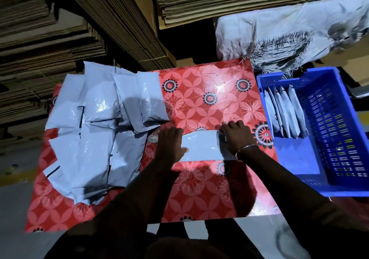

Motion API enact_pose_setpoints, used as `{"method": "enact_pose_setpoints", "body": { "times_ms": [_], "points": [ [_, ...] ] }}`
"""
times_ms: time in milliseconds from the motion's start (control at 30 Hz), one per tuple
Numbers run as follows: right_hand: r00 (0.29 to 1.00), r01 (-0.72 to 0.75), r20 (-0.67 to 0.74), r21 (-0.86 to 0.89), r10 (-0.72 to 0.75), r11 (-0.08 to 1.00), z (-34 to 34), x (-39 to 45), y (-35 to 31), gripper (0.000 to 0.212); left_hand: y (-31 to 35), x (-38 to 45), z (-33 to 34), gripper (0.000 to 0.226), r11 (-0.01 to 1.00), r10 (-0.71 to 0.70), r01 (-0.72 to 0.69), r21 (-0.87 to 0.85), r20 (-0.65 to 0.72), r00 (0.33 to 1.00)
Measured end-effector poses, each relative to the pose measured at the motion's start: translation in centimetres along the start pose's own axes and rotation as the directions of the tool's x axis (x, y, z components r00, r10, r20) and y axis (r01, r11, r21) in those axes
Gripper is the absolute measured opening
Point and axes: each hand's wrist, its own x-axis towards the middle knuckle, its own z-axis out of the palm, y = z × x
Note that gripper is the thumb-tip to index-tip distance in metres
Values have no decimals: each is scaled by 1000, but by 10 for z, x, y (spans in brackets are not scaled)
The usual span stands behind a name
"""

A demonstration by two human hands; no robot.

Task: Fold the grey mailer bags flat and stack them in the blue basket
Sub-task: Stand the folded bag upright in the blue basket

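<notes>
One grey mailer bag [200,145] lies flat across the middle of the red flowered table. My left hand [170,144] presses on its left end, fingers laid flat. My right hand [234,137], with a bangle at the wrist, rests on its right end, where the bag looks folded over; how the fingers hold it is unclear. A heap of loose grey mailer bags [99,131] covers the left part of the table. The blue basket [339,188] stands at the right, with several folded grey bags [287,113] leaning on edge in its far left corner.
The red flowered tabletop [199,194] has bare room in front of and behind the bag. Stacks of flat cardboard [79,29] rise behind the table. A pale woven sack [279,31] lies behind the basket.
</notes>
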Motion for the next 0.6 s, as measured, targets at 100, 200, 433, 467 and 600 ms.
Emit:
{"method": "enact_pose_setpoints", "body": {
  "times_ms": [100, 200, 433, 467, 600],
  "points": [
    [997, 29, -78, 13, -28, 999, -24, 5, 2, 20, 0, 3, -15, 44, 996, 85, -82, 30, -125, 989],
    [942, 66, -330, 34, -51, 997, -45, 2, 7, 15, 7, 6, -42, 21, 994, 96, -79, 71, -278, 956],
    [879, 62, -472, -16, -62, 998, -12, -34, 16, 15, 30, -14, -26, 20, 998, 68, -63, 27, -288, 955],
    [902, 61, -428, -12, -60, 998, 1, -41, 18, 17, 29, -20, -12, 15, 997, 67, -71, -8, -237, 969],
    [954, 31, -300, 98, 0, 995, 26, -64, 19, 16, 32, -39, 12, 6, 996, 7, -21, -86, -156, 988]
  ]
}}
